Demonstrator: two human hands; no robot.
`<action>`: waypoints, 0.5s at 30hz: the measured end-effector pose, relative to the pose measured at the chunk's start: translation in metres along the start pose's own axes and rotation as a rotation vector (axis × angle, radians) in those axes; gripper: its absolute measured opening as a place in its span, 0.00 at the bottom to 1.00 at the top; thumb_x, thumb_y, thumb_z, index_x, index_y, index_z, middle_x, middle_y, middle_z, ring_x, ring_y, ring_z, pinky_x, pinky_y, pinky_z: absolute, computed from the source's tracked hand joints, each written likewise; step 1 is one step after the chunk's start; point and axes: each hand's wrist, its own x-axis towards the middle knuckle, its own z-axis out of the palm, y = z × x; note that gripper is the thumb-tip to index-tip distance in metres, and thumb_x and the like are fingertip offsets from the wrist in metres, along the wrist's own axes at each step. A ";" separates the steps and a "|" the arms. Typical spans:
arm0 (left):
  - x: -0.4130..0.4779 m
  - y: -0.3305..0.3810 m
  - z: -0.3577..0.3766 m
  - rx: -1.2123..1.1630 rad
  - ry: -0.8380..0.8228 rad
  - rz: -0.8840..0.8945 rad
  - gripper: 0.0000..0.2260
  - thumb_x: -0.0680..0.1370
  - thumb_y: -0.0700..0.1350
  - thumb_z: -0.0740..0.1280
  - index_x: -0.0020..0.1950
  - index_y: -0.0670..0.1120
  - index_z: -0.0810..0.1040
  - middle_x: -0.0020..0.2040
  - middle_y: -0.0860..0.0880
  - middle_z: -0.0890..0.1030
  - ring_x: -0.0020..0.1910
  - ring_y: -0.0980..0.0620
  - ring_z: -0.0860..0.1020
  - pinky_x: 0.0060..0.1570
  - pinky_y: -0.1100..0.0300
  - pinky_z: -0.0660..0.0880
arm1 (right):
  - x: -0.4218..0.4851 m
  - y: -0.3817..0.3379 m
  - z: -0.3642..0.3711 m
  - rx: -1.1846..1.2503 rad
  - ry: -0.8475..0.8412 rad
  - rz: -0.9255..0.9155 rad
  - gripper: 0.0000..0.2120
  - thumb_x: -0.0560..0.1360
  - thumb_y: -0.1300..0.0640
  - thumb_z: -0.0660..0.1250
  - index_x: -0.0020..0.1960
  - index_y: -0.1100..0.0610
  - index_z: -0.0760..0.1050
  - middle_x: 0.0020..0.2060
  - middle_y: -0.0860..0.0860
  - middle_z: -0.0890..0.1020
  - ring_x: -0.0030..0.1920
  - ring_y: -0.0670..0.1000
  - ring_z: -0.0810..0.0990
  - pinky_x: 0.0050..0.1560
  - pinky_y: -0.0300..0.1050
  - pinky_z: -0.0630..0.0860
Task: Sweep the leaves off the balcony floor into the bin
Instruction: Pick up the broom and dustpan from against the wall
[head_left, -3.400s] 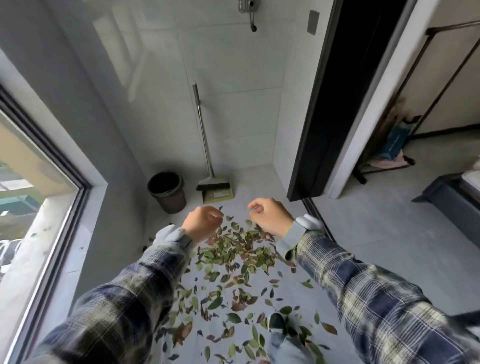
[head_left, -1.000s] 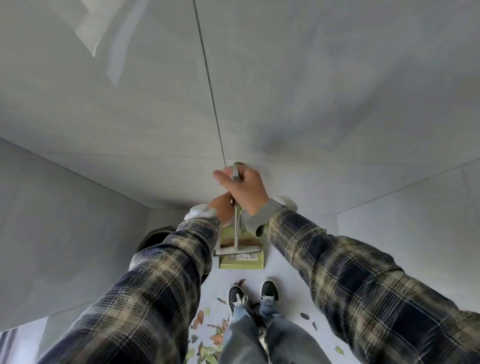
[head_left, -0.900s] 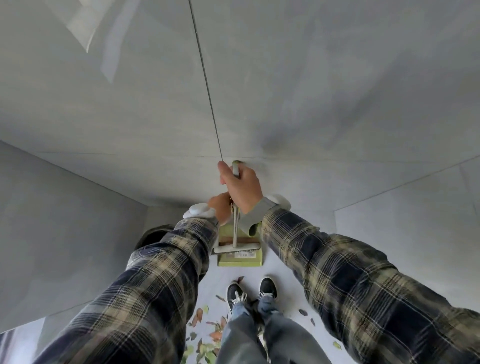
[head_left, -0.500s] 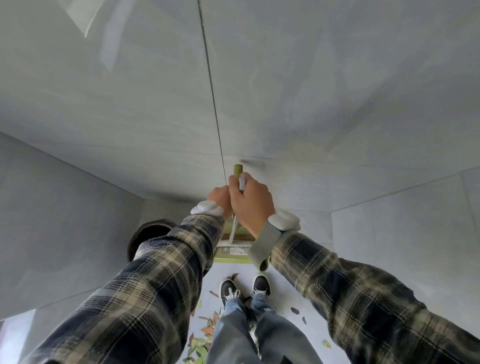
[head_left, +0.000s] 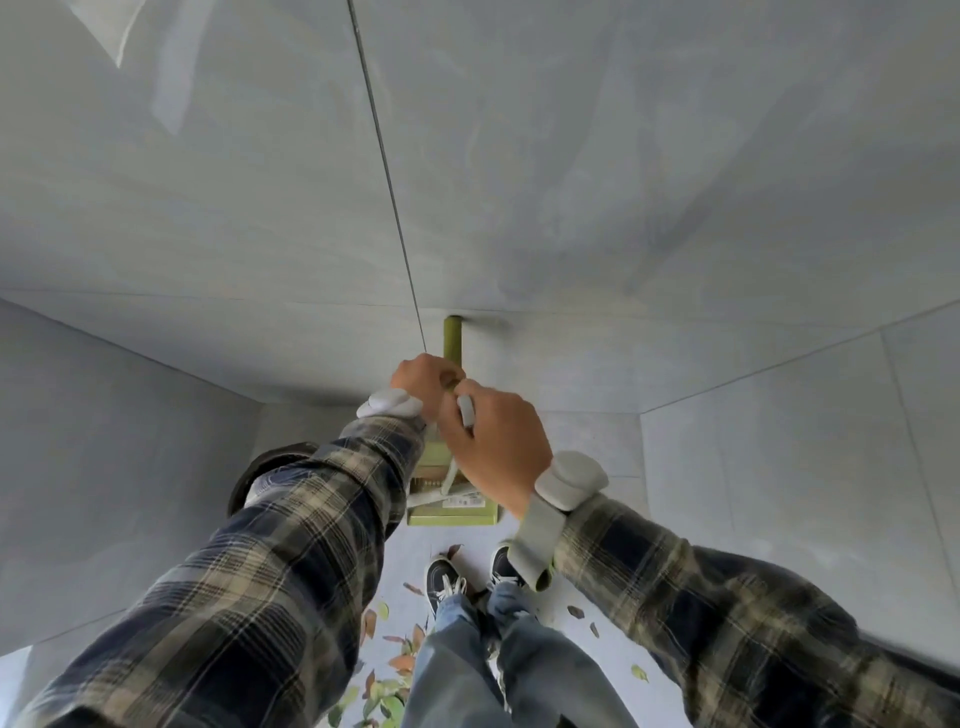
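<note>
Soft, grey, even daylight. A pale glare streak marks the wall (head_left: 623, 156) far above-left of the left hand (head_left: 423, 382); wide-angle distortion bends lines at the edges.

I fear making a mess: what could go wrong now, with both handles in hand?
Leaves lie around the shoes; a step back may scatter them. The bin sits close by the left sleeve, so the dustpan, gripped by the left hand, could knock it. The right hand's broom may snag the dustpan.
</note>
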 end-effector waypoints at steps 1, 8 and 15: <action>0.005 -0.003 0.000 0.001 -0.019 0.002 0.11 0.78 0.38 0.65 0.50 0.52 0.84 0.46 0.49 0.83 0.38 0.55 0.77 0.40 0.64 0.72 | -0.003 0.003 -0.001 -0.029 -0.014 -0.015 0.14 0.82 0.50 0.59 0.39 0.54 0.70 0.30 0.44 0.67 0.28 0.46 0.65 0.31 0.42 0.60; 0.005 -0.004 -0.003 0.081 -0.132 -0.031 0.13 0.79 0.40 0.64 0.53 0.58 0.78 0.45 0.55 0.80 0.41 0.55 0.78 0.41 0.61 0.73 | 0.029 -0.013 -0.029 0.257 -0.547 0.570 0.12 0.79 0.46 0.62 0.55 0.54 0.73 0.35 0.56 0.81 0.30 0.57 0.82 0.35 0.46 0.80; 0.006 -0.003 -0.004 0.142 -0.242 0.088 0.16 0.81 0.42 0.62 0.68 0.52 0.72 0.59 0.50 0.78 0.53 0.49 0.78 0.52 0.57 0.72 | 0.016 0.013 -0.032 1.181 -0.769 0.780 0.11 0.75 0.62 0.65 0.56 0.58 0.71 0.67 0.64 0.76 0.66 0.63 0.77 0.70 0.59 0.72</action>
